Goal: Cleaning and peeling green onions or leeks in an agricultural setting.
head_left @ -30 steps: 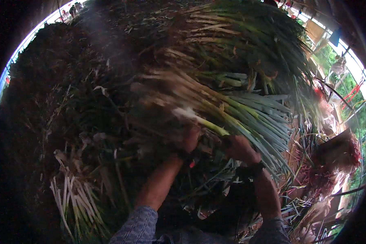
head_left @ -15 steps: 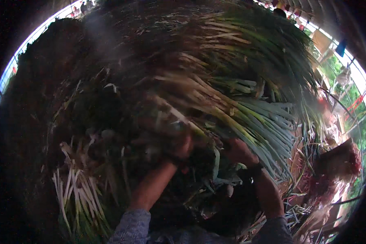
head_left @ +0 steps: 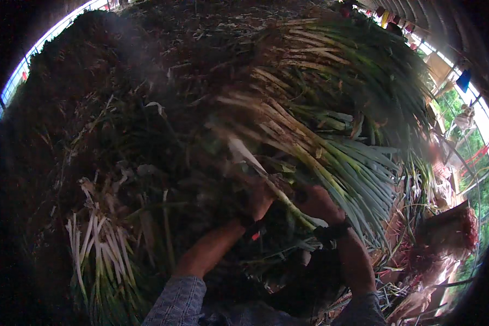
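A long green onion point(head_left: 252, 163), white at its upper end and green lower down, slants between my two hands. My left hand point(head_left: 261, 196) is closed around its middle part, with the fingers partly in shadow. My right hand point(head_left: 319, 204) is bent in close against the same stalk, fingers curled. What its fingertips pinch is too dark to make out. The stalk's green end runs down toward my right wrist. Just beyond my right hand lies a big bundle of green onions point(head_left: 309, 157), roots to the upper left and leaves to the right.
Cleaner white-stemmed green onions point(head_left: 100, 244) lie in a bunch at lower left. Another heap of green onions point(head_left: 331, 60) spreads at the far right. Dark plant litter point(head_left: 92, 70) is piled at left. A reddish bundle point(head_left: 451, 231) sits at right beside thin curved poles.
The onion stalk has swung and now shows more fully, its white end upward and its green end by my right wrist. My left hand has shifted slightly right.
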{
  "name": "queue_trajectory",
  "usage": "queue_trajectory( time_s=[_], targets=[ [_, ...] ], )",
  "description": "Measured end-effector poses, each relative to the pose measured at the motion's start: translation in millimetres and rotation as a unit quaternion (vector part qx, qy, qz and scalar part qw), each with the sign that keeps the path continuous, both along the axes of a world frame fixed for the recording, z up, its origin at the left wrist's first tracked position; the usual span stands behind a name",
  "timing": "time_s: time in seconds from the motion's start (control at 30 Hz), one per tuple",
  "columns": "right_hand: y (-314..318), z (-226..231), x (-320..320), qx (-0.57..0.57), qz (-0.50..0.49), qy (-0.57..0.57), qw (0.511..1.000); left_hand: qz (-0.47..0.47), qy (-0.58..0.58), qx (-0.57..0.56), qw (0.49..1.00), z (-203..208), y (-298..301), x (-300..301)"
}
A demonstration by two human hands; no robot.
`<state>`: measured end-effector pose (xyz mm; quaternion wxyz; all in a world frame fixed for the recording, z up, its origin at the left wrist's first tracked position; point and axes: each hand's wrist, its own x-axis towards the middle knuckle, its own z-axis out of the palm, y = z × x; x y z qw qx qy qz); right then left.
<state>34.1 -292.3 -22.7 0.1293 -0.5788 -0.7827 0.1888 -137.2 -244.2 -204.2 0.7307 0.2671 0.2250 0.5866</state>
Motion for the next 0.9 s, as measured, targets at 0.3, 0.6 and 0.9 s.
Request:
queue_trajectory(
  time_s=[0.3, 0.6, 0.9],
  targets=[
    [1.4, -10.2, 7.5, -0.01, -0.033, 0.024, 0.999, -0.051, 0.023, 0.049, 0.997, 92.7, -16.9, -8.9],
    [-4.7, 9.0, 0.7, 0.001, -0.037, 0.028, 0.999, -0.108, -0.102, -0.016, 0.989, 62.9, -13.8, -20.1],
    [-8.4, 3.9, 5.5, 0.034, -0.005, 0.033, 0.999, -0.114, -0.067, -0.074, 0.988, 70.3, -18.2, -20.5]
  ],
)
